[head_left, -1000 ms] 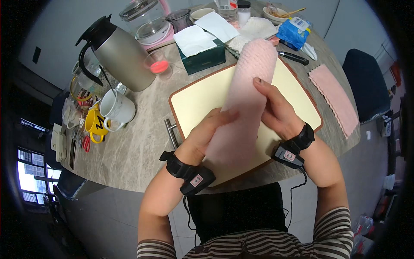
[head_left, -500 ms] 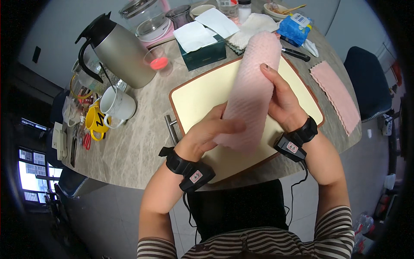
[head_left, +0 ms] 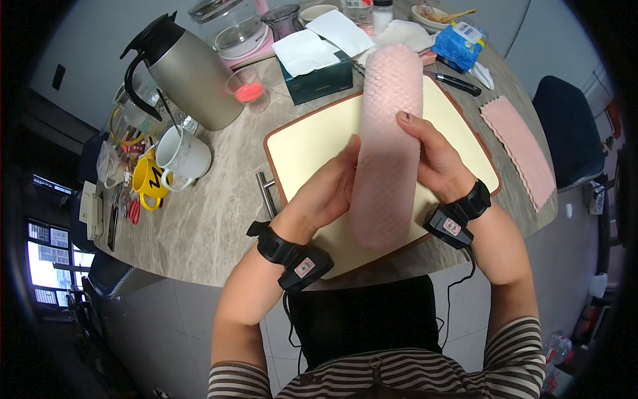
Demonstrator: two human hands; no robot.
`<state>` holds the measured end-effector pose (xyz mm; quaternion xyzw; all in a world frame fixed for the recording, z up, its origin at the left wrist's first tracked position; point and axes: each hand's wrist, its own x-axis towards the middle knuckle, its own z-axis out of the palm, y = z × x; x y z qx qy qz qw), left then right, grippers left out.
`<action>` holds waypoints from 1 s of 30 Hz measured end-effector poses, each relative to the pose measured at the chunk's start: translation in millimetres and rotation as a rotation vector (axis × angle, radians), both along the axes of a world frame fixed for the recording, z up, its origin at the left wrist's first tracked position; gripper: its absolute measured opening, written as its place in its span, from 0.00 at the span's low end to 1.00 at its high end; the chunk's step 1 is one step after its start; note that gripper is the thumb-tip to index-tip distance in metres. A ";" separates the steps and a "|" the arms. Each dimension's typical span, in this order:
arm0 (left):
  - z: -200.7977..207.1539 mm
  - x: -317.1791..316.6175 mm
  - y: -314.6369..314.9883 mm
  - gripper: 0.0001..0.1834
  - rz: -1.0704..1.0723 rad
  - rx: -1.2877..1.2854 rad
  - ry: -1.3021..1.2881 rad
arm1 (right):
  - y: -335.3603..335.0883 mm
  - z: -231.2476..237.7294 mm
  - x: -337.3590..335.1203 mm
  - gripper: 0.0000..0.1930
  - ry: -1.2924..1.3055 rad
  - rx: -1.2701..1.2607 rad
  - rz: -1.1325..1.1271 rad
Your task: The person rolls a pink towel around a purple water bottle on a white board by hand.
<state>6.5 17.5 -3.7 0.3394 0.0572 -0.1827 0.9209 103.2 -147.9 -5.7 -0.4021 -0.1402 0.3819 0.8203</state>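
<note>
A pink textured cloth (head_left: 391, 143), folded into a long strip with rounded ends, is held up lengthwise over the cream board (head_left: 311, 143) with brown edging. My right hand (head_left: 442, 163) grips its right edge, thumb on the front and fingers behind. Along the left edge lies my left hand (head_left: 330, 181), thumb pointing up and its other fingers hidden behind the cloth. A metal handle (head_left: 266, 194) sticks out from the board's left side. Another pink cloth (head_left: 518, 149) with wavy edges lies flat on the table to the right.
A black-handled knife (head_left: 455, 84) rests across the board's far right corner. Behind stand a green tissue box (head_left: 319, 80), a blue packet (head_left: 458, 46) and a plastic cup (head_left: 248, 92). At left are a steel jug (head_left: 196, 76), a white mug (head_left: 185, 156) and a yellow mug (head_left: 150, 183).
The folded cloth has turned more upright, its lower end swinging right and nearer me. My left thumb has left the cloth's front and moved up to its left edge.
</note>
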 end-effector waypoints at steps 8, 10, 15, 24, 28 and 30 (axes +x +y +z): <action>-2.3 -2.4 3.8 0.32 -0.089 0.310 -0.104 | 2.5 0.6 1.8 0.21 0.028 0.006 -0.010; -1.4 -2.6 3.3 0.31 -0.096 0.313 -0.114 | 1.8 -0.2 2.6 0.21 0.032 0.004 0.000; 3.7 -5.8 3.2 0.31 -0.096 0.326 -0.141 | 1.6 -1.2 4.5 0.21 0.025 0.016 0.014; 2.1 -7.4 6.7 0.29 -0.113 0.264 -0.162 | 0.6 0.2 4.4 0.21 0.033 0.037 0.032; 3.2 -10.7 2.9 0.27 -0.084 0.414 -0.345 | 0.7 0.2 5.1 0.21 0.039 0.024 0.037; 2.8 -9.9 2.8 0.27 -0.060 0.522 -0.470 | 2.2 2.0 2.2 0.18 -0.005 0.013 0.001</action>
